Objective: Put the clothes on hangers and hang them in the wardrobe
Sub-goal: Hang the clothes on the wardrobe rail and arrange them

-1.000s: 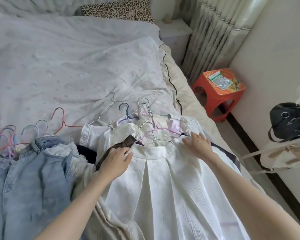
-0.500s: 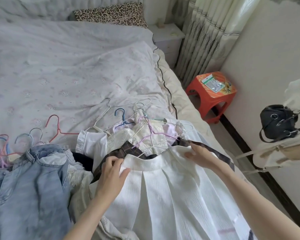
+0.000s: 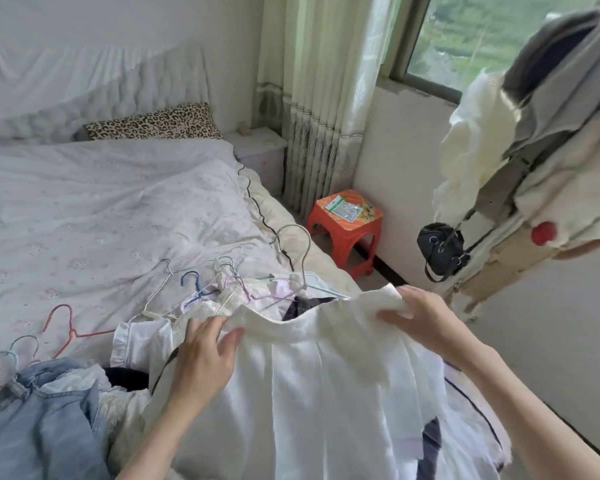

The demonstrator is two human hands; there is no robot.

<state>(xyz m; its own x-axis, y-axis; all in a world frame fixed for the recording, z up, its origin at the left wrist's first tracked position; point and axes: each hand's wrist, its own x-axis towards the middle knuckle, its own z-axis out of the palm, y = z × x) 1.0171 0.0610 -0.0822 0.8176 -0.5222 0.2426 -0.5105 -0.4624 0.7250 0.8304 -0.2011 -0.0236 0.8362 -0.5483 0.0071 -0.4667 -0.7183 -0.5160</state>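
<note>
A white pleated skirt (image 3: pixel 326 393) is lifted off the clothes pile at the bed's near edge. My left hand (image 3: pixel 205 358) pinches the left end of its waistband and my right hand (image 3: pixel 420 317) grips the right end. A silver metal hanger (image 3: pixel 300 254) stands up just behind the waistband, its hook raised; how it is attached to the skirt is hidden. Behind lie several more hangers with pale garments (image 3: pixel 222 289). A red hanger (image 3: pixel 66 323) lies on the quilt and jeans (image 3: pixel 42 427) lie at the lower left.
The bed (image 3: pixel 101 220) with a floral quilt fills the left. An orange stool (image 3: pixel 347 230) stands by the curtain. A rack at the right carries hung clothes (image 3: pixel 551 150) and a black bag (image 3: pixel 442 247). Bare floor runs along the right.
Both hands have closed on the skirt's waistband and raised it from the pile. The silver hanger has come up with it. My view has tilted up toward the window.
</note>
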